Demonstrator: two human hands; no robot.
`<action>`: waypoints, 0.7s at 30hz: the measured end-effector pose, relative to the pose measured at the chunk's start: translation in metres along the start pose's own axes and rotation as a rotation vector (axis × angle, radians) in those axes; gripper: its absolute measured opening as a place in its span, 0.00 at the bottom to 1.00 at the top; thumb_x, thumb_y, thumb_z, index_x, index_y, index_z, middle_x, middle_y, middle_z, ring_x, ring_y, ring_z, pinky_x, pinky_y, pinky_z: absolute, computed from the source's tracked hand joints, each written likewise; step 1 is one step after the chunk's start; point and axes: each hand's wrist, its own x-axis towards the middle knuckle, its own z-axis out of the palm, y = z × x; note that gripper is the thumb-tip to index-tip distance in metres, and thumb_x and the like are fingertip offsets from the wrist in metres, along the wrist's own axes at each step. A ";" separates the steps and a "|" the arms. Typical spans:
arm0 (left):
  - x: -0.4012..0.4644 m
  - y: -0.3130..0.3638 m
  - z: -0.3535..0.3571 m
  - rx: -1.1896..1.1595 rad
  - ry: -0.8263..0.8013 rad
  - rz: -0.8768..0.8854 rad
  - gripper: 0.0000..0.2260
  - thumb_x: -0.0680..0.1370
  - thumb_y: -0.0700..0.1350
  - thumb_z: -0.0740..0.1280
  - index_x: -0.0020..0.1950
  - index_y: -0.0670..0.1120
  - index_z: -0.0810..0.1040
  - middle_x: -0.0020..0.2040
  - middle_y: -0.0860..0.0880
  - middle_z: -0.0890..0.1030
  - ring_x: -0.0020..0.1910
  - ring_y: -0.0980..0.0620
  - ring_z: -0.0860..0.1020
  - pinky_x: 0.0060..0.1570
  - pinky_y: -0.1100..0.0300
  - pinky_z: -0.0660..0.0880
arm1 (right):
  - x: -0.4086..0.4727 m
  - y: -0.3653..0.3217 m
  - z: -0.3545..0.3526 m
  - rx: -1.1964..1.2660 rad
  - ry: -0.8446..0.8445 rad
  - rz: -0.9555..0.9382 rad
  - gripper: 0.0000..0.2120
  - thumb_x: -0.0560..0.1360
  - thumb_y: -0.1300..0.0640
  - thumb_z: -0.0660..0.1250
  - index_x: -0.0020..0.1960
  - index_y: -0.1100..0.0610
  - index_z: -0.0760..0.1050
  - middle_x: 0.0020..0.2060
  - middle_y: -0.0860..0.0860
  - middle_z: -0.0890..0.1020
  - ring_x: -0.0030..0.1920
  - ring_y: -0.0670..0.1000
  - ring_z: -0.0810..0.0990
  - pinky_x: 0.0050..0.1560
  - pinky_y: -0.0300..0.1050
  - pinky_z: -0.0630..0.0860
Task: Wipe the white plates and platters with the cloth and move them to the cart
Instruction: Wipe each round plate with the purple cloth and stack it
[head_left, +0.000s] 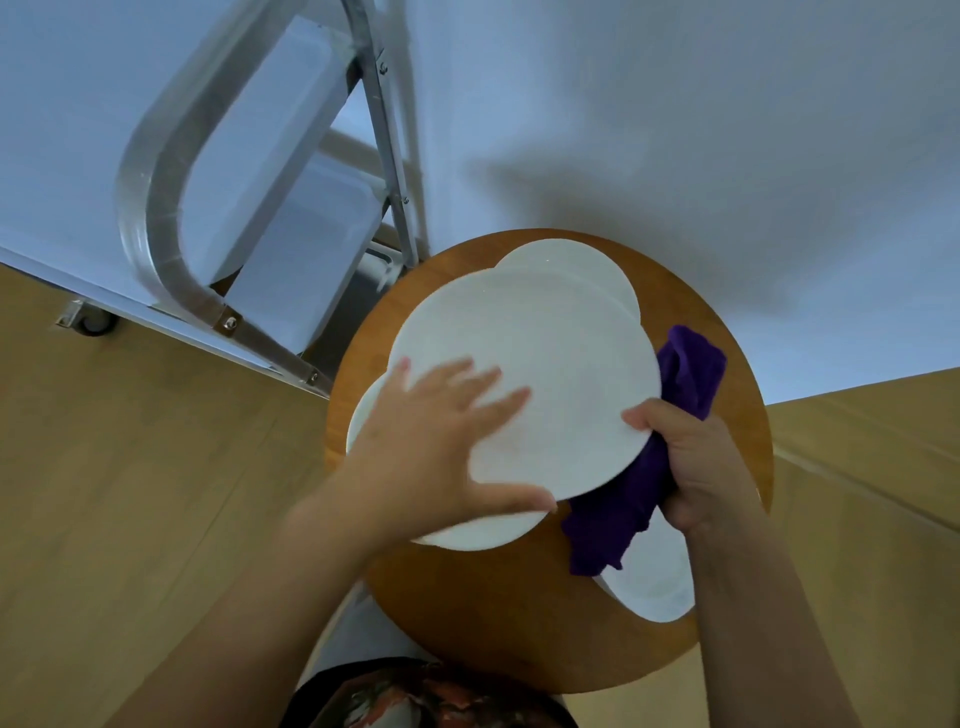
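Overhead, a metal cart (171, 208) stands beside a round wooden table (493, 613) bearing white plates. Above the pile, the top plate (550, 374) lies under the left hand (441, 441), fingers spread flat on it. At its right edge, the right hand (696, 467) curls around the plate's rim and a bunched purple cloth (649, 467); a smaller plate (654, 592) lies nearer the person.

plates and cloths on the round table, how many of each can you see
white plates: 4, namely the top plate, one behind it, one beneath it, one near the right arm
purple cloth: 1
total: 5
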 end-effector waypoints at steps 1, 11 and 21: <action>0.003 -0.009 0.001 -0.065 0.125 -0.080 0.40 0.63 0.79 0.43 0.72 0.64 0.48 0.76 0.59 0.53 0.76 0.53 0.48 0.74 0.42 0.44 | 0.001 0.004 -0.002 0.035 0.006 -0.008 0.10 0.69 0.70 0.65 0.42 0.55 0.76 0.30 0.48 0.83 0.31 0.48 0.82 0.36 0.46 0.78; 0.062 -0.056 0.025 -0.774 0.467 -0.446 0.06 0.77 0.48 0.66 0.46 0.49 0.81 0.36 0.58 0.79 0.36 0.58 0.78 0.33 0.65 0.70 | 0.039 -0.004 0.000 -0.084 0.157 -0.168 0.11 0.69 0.67 0.70 0.42 0.53 0.74 0.33 0.49 0.81 0.37 0.51 0.82 0.35 0.43 0.78; 0.166 -0.080 0.037 -0.671 0.251 -0.451 0.08 0.79 0.50 0.62 0.46 0.48 0.78 0.43 0.49 0.80 0.40 0.53 0.75 0.33 0.66 0.64 | 0.129 -0.022 -0.002 -0.601 0.395 -0.223 0.12 0.71 0.59 0.70 0.37 0.50 0.67 0.31 0.48 0.73 0.32 0.47 0.74 0.31 0.39 0.68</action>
